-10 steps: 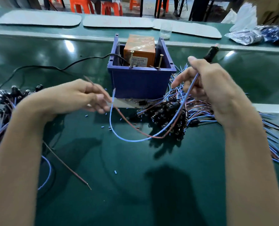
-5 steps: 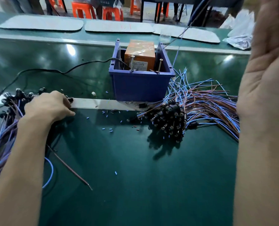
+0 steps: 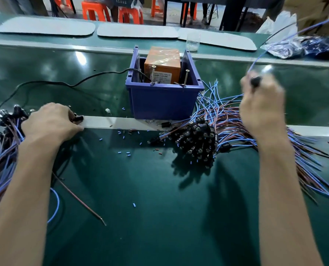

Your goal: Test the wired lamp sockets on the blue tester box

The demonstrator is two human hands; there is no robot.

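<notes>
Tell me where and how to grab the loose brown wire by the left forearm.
Pinch the brown wire on its insulated middle, from straight above, fingers across it. It lies flat on the green table, untangled from the bundles. I'd avoid the stripped tip at its near end; the far end disappears beside the left forearm.

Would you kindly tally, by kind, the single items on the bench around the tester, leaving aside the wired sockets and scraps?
Blue plastic tester box: 1
Orange block inside the box: 1
Upright brass screws on its front rim: 2
Flat grey mats along the far side: 3
Clear plastic cup: 1
Total: 8
</notes>
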